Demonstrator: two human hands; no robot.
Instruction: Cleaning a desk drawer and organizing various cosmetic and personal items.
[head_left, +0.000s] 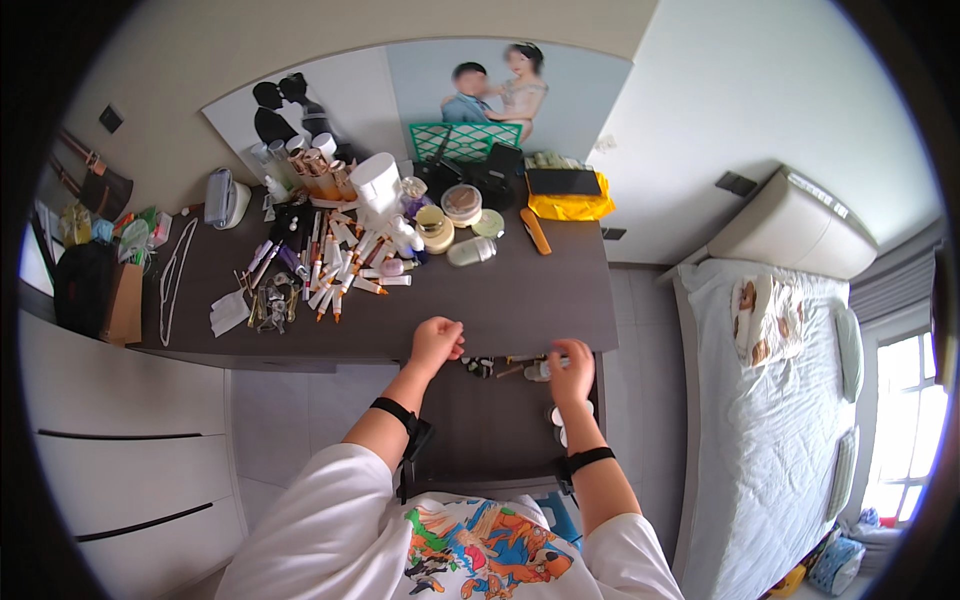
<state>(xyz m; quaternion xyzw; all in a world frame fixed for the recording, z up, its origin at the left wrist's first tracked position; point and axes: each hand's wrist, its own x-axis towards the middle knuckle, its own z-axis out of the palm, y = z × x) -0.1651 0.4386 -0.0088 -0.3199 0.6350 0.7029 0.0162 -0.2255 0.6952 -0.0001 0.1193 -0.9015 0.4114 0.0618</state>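
Observation:
My left hand (436, 345) hovers at the front edge of the dark brown desk (495, 307), its fingers curled in with nothing visible in them. Below the desktop, a drawer (487, 435) is pulled out towards me. My right hand (572, 373) is over the drawer's right side, fingers bent downward. Beside its fingers lies a small pale bottle (537, 370); whether they touch it is hidden. Round white-lidded jars (559, 426) stand partly behind my right forearm. A small black-and-white item (478, 366) lies at the drawer's back.
White tubes with orange tips (341, 262) crowd the desk's left half, near cosmetic bottles (322, 172), a white canister (377, 184) and compacts (461, 204). An orange comb (535, 231) lies near a yellow bag (570, 208). A white hanger (178, 281) lies far left; a bed (757, 435) stands right.

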